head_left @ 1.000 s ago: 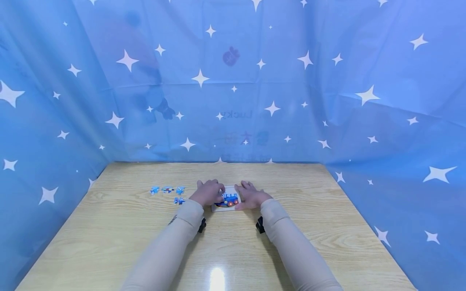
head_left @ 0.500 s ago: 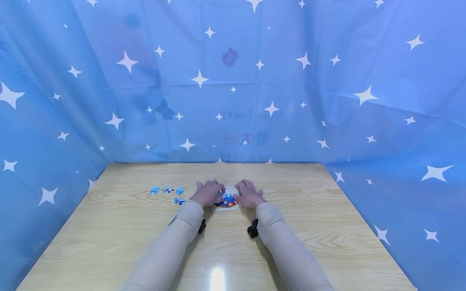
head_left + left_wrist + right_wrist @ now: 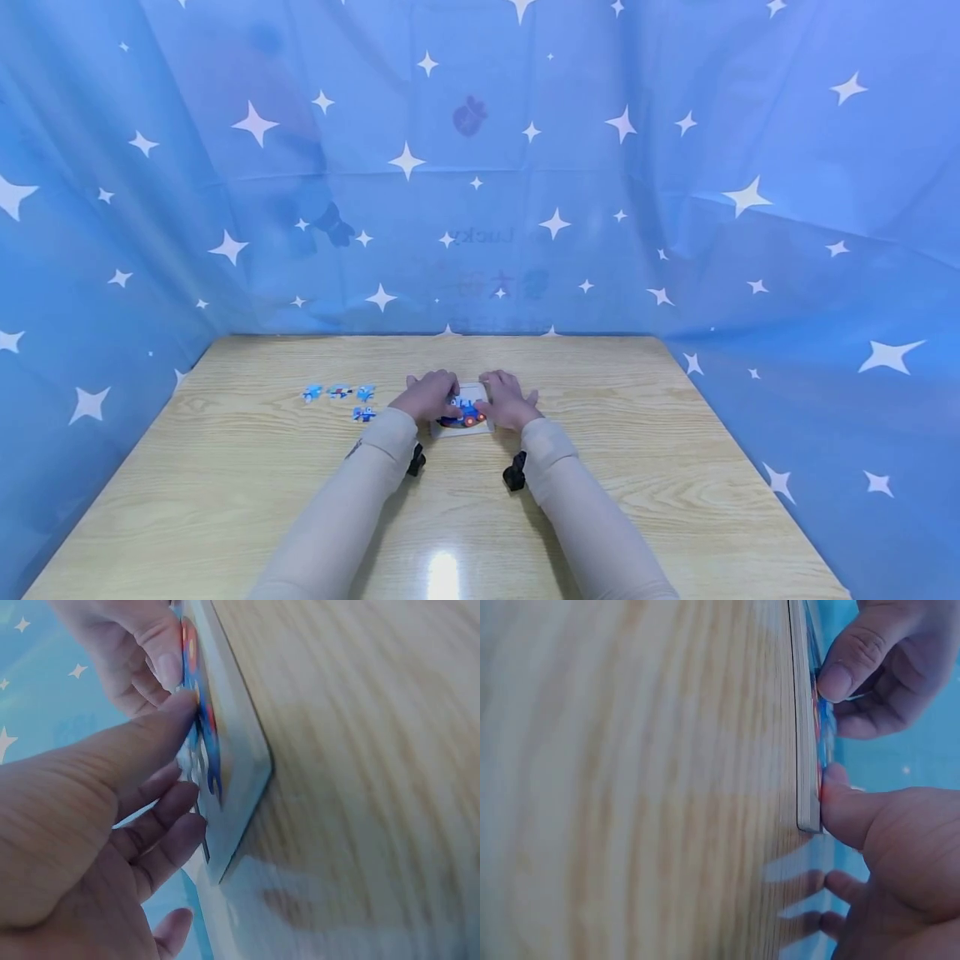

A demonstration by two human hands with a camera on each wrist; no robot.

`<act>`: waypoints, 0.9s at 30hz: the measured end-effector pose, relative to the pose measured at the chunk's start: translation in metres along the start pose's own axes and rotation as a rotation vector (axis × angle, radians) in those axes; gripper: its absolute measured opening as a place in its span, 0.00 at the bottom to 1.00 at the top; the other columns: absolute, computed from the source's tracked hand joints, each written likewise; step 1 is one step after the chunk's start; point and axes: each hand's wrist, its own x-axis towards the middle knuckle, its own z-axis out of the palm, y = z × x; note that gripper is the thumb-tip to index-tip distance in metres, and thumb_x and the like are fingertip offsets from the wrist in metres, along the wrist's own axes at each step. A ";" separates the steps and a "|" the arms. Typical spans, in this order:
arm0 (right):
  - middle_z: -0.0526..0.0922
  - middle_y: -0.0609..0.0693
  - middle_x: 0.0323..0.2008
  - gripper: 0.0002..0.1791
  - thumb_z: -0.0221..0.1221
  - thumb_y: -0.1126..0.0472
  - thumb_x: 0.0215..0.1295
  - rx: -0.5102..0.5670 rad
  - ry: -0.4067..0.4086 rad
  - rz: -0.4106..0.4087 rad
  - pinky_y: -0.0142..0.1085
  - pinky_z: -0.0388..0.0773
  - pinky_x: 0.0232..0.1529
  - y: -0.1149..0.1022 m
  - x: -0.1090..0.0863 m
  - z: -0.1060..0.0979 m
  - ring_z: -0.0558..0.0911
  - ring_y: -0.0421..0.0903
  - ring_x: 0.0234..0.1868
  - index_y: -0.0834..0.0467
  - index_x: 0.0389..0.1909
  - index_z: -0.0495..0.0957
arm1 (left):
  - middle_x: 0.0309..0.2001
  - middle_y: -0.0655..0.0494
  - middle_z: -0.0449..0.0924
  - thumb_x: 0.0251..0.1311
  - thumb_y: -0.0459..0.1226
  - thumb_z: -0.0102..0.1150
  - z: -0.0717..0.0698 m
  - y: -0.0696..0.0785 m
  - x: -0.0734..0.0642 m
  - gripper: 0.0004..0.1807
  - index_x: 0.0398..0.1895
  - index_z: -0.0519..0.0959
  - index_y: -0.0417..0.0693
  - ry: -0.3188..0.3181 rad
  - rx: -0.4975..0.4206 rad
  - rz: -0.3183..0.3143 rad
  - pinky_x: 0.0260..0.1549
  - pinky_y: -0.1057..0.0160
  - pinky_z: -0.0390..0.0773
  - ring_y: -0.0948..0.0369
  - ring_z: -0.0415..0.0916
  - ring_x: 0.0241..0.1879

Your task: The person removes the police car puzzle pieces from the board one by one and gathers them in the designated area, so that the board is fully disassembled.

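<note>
Can see the puzzle (image 3: pixel 472 430) lying flat on the desk (image 3: pixel 637 467), toward the far side, between left hand (image 3: pixel 429 396) and right hand (image 3: pixel 508 402). Can follow the long axis of the printed vehicle (image 3: pixel 463 412) from left to right, orange wheels (image 3: pixel 470 421) toward the wearer, with the near rim turned slightly out of square; cannot tell front from back. On the left, touching the vehicle with thumb opposite bent fingers (image 3: pixel 176 840); cannot tell whether clamped on a piece. On the right, touching the vehicle with the thumb, with fingers apart from it and partly spread past the rim.

Compared with a second ago: right hand shifted inward, thumb off the near right corner and onto the vehicle. Much the same place for left hand and for the four loose pieces (image 3: pixel 340 391), left of the puzzle.
</note>
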 end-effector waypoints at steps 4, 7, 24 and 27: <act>0.59 0.53 0.75 0.24 0.56 0.52 0.77 0.025 0.006 -0.025 0.77 0.33 0.65 -0.001 0.000 0.000 0.51 0.57 0.78 0.46 0.70 0.65 | 0.40 0.58 0.78 0.61 0.45 0.72 -0.001 -0.003 0.001 0.16 0.45 0.78 0.47 -0.004 -0.057 0.000 0.57 0.41 0.67 0.58 0.74 0.40; 0.59 0.53 0.74 0.18 0.56 0.52 0.77 0.040 0.010 -0.049 0.79 0.32 0.63 -0.001 0.000 0.000 0.51 0.58 0.77 0.44 0.64 0.70 | 0.41 0.57 0.78 0.61 0.44 0.72 0.001 -0.006 0.001 0.17 0.46 0.78 0.47 -0.004 -0.060 0.012 0.53 0.48 0.75 0.59 0.74 0.40; 0.51 0.55 0.80 0.33 0.68 0.49 0.66 -0.024 -0.133 -0.174 0.79 0.33 0.63 0.015 -0.004 -0.010 0.40 0.63 0.80 0.45 0.71 0.71 | 0.38 0.58 0.77 0.59 0.42 0.73 0.001 -0.008 -0.003 0.17 0.46 0.77 0.47 0.000 -0.103 0.062 0.41 0.59 0.76 0.61 0.73 0.36; 0.52 0.54 0.80 0.32 0.68 0.49 0.65 -0.020 -0.125 -0.162 0.78 0.31 0.64 0.015 -0.004 -0.009 0.40 0.62 0.80 0.44 0.71 0.72 | 0.37 0.58 0.77 0.59 0.41 0.74 0.001 -0.008 -0.003 0.18 0.46 0.77 0.47 -0.001 -0.122 0.058 0.41 0.59 0.76 0.61 0.73 0.36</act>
